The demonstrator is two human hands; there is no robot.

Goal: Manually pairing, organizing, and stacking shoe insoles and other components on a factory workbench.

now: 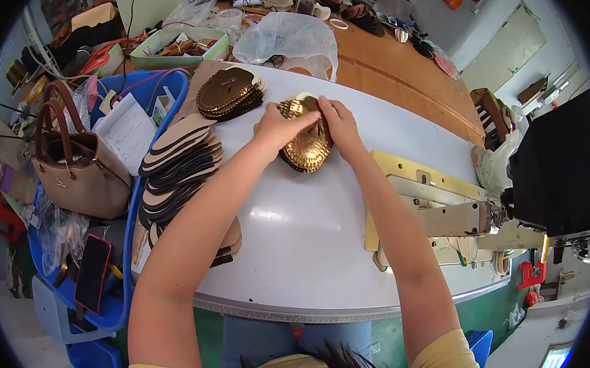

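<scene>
Between my two hands is a bundle of shiny gold shoe-upper pieces (308,149) with scalloped edges, just above or on the white table top (279,253). My left hand (283,125) grips its left side, thumb laid across the top. On the right side, my right hand (339,122) closes on the upper edge with the thumb near the left thumb. Just left and farther back lies a darker bronze stack (226,93) of similar pieces. Nearer my left forearm, several black and beige curved pieces (177,168) lie fanned in overlapping layers, partly hidden by that arm.
A sewing machine (441,220) stands at the right, beside my right forearm. At the left, a blue bin (177,86) holds a handbag (81,158), a phone (93,273) and papers. Behind are a clear plastic bag (288,41), a green tray (139,57) and a brown table (397,74).
</scene>
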